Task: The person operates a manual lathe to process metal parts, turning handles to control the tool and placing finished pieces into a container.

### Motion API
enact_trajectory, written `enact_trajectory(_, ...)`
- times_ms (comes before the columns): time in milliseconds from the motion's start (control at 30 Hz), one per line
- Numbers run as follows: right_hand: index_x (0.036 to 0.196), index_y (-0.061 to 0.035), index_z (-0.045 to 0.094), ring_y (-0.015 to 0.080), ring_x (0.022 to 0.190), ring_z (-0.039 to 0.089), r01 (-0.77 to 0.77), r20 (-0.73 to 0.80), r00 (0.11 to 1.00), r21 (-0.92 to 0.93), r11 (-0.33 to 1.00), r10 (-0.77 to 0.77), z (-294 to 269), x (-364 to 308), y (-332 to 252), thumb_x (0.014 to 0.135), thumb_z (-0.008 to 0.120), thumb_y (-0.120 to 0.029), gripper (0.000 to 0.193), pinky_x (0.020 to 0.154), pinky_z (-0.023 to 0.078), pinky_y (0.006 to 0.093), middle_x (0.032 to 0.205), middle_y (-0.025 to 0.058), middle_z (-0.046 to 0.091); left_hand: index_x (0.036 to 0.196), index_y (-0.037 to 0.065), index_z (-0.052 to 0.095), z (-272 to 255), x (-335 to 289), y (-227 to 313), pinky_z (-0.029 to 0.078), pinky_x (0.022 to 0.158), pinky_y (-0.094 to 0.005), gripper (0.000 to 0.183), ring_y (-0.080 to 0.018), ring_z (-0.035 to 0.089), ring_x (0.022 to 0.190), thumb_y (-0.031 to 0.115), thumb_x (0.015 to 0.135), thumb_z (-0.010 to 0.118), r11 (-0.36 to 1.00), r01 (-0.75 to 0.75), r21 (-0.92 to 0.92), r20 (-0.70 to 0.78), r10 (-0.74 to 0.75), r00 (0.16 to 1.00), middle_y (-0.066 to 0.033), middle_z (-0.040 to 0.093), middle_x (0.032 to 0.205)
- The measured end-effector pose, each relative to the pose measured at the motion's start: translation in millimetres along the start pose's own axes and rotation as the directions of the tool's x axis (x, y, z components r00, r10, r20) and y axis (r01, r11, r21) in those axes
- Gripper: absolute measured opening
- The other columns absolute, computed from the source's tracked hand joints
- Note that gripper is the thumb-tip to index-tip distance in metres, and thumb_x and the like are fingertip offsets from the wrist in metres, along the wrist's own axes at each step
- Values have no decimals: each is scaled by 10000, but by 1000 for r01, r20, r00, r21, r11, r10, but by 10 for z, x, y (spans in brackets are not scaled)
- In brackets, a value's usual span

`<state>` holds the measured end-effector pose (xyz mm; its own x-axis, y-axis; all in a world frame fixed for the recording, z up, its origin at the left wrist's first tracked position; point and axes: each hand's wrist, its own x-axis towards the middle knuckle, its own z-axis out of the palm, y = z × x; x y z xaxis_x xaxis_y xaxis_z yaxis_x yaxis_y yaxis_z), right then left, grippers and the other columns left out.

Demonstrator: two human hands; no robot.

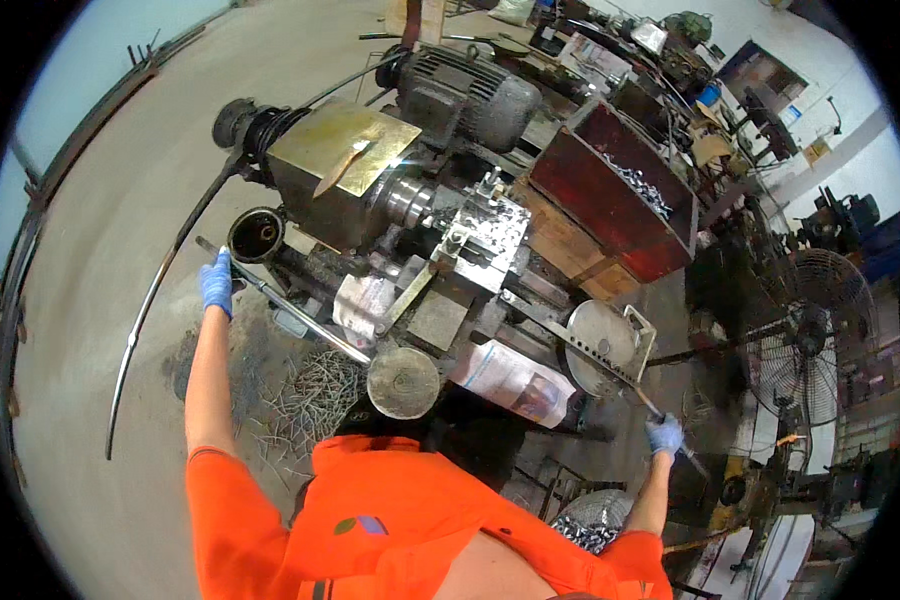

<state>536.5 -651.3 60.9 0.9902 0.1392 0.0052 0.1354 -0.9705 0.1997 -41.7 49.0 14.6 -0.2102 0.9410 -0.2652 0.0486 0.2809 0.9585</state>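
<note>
Lathe work; all places given relative to the chuck (408,203). Person stands on the near side of it, gloved hands spread wide, one out on each side.

Left hand (216,284): left of the chuck and nearer the person, fingers look curled around the far end of a long metal rod (315,325); fingertips partly hidden. Rod slants from there back toward the person, nearly reaching a round disc (403,383) on the near side of the chuck.

Right hand (664,435): well right of the chuck and nearer, fingers closed around a lever (652,406) that meets a perforated bar (603,348) leading back toward the slide (490,240). Slide sits just right of the chuck, shavings on top.

Step in hand, judged: working the machine by both handles, probably feeding the slide. Whether a piece sits in the chuck: can't tell, too small. Next move likely calls for steady, coordinated pressure on rod and lever, both grips kept, fingers clear of the chuck.

Also: red bin (595,200) of small metal pieces right of the chuck, beyond the slide; heap of thin scrap (315,400) on floor, near-left.
</note>
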Motion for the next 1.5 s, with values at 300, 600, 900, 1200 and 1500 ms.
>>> enact_trajectory(300, 776, -8, 660, 374, 814, 618, -359, 166, 927, 132, 924, 337, 503, -1796, 1486, 648, 686, -363, 378, 697, 485, 426, 829, 226, 630, 821, -42, 519, 416, -28, -139, 433, 368, -304, 208, -186, 553, 423, 146, 796, 603, 987, -57, -152, -214, 24, 977, -122, 592, 612)
enact_trajectory(600, 821, 25, 649, 397, 850, 606, -399, 138, 912, 68, 914, 387, 681, -2170, 1577, 678, 637, -314, 368, 735, 487, 436, 843, 260, 622, 848, -43, 540, 423, -85, -150, 450, 379, -276, 149, -168, 555, 430, 99, 810, 563, 956, -111, -273, -189, 60, 980, -117, 599, 616)
enact_trajectory(900, 848, 32, 639, 384, 870, 605, -436, 129, 894, 40, 899, 429, 719, -2204, 1577, 629, 697, -358, 451, 757, 482, 430, 877, 256, 624, 867, -36, 552, 413, -190, -55, 451, 375, -282, 161, -175, 565, 427, 119, 825, 560, 961, -113, -252, -173, 70, 982, -117, 608, 623)
enact_trajectory(1200, 855, 18, 638, 377, 888, 599, -461, 160, 878, 33, 887, 450, 656, -2236, 1501, 601, 707, -333, 439, 777, 479, 419, 894, 250, 622, 837, -42, 562, 403, -178, -183, 450, 370, -294, 202, -191, 554, 396, 158, 826, 582, 949, -80, -305, -99, 52, 994, -131, 610, 601)
enact_trajectory(1500, 918, 27, 627, 373, 935, 595, -474, 187, 865, 5, 880, 465, 518, -2256, 1374, 655, 657, -380, 485, 808, 478, 411, 948, 254, 618, 843, -58, 546, 370, -195, -184, 450, 372, -306, 229, -197, 565, 407, 167, 823, 586, 961, -96, -258, -108, 70, 992, -145, 612, 610)
